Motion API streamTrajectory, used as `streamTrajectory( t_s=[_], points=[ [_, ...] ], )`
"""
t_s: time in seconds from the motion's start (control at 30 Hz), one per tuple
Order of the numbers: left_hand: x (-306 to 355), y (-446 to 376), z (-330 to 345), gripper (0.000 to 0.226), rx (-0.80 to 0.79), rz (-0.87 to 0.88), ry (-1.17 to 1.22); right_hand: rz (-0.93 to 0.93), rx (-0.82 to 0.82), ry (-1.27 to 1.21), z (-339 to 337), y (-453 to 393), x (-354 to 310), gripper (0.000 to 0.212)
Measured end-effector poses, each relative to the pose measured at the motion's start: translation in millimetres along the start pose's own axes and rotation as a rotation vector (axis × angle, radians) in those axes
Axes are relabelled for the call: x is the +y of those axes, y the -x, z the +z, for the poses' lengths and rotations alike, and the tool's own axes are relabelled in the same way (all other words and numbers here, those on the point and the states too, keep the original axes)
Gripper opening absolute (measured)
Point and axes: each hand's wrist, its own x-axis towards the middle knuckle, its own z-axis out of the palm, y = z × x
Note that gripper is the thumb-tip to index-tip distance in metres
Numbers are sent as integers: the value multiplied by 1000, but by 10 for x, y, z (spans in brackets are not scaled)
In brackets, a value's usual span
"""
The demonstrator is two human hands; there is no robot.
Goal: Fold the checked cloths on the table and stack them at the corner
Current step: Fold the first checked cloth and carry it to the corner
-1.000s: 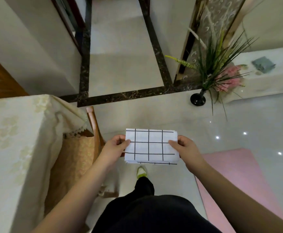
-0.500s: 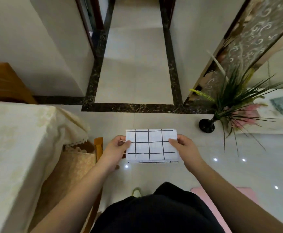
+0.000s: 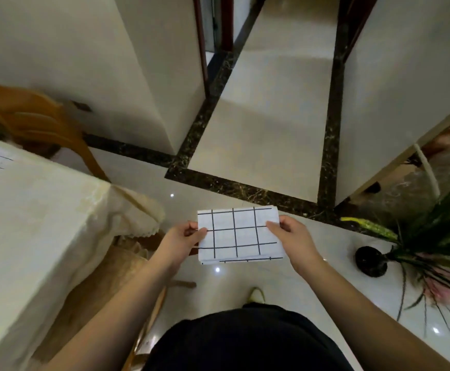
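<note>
You hold the folded checked cloth [image 3: 238, 234] in the air between your hands, above the floor and right of the desk [image 3: 39, 226]. Your left hand [image 3: 185, 236] pinches its left edge and your right hand [image 3: 293, 238] pinches its right edge.

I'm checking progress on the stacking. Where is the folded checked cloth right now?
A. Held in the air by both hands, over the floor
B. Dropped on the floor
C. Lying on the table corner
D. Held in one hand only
A: the left hand and right hand pinch opposite edges of the folded cloth, off to the right of the table.
</note>
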Motion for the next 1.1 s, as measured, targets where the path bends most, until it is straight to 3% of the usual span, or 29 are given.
streamTrajectory(
  t_s=[0.43,0.8,1.1],
  points=[
    [249,-683,-359,25,235,-196,294,20,-292,122,543,-1276,-504,7],
    [197,-1302,-1236,11,433,-125,419,6,-447,235,1739,-2041,-1093,6],
    [127,-1344,-1672,13,654,-100,435,-13,-628,366,2548,-2260,-1420,7]
  ],
)
